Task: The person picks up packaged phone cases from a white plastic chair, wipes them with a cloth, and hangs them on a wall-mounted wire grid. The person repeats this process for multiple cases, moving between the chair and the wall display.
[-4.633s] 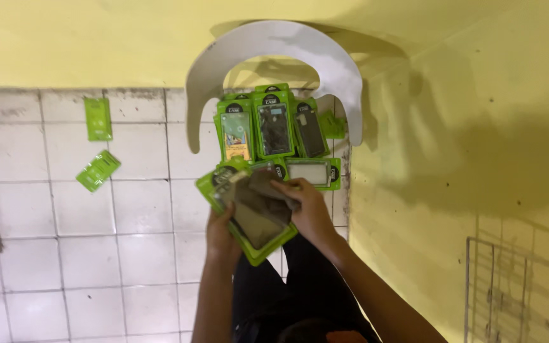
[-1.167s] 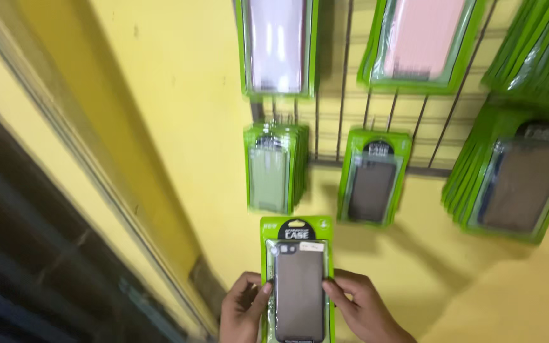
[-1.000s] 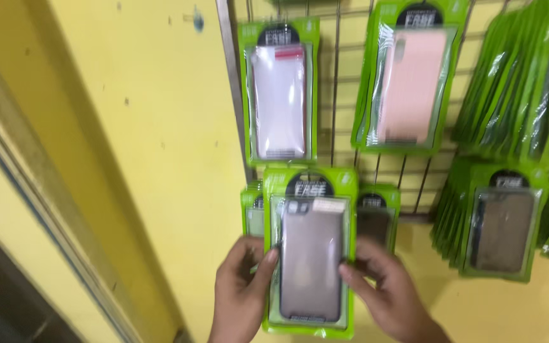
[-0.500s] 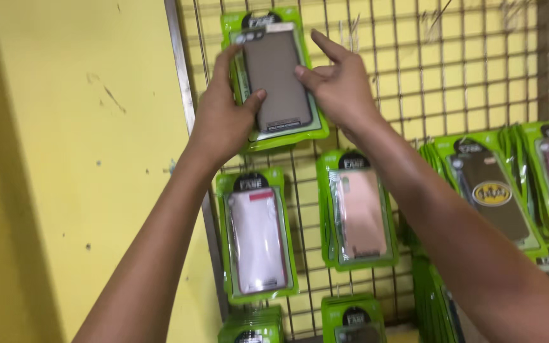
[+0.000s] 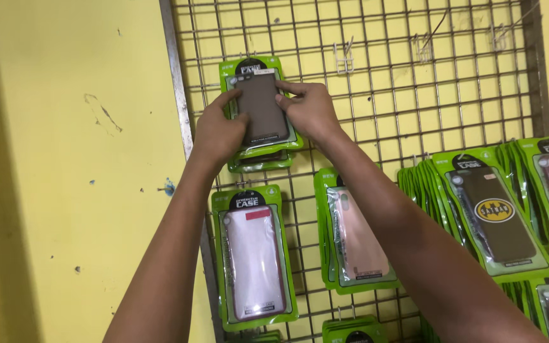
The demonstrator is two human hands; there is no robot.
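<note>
Head view: Both hands were raised to the upper left part of a wire grid rack mounted on a yellow wall. The left hand gripped the left edge of a green-packaged phone case, with the thumb across the front of the pack and the fingers closed around its side. The right hand gripped the right edge of the same pack, fingertips pressed on the dark case front. The pack sat flat against the rack, upright, near the rack's left frame bar. A second green pack edge showed directly behind and below it.

Below hung a pack with a pale pink case, and just beside it a pack with a peach case. To the right hung a dense row of packs, the front one holding a dark case with a yellow oval emblem. Empty hooks projected from the top of the rack.
</note>
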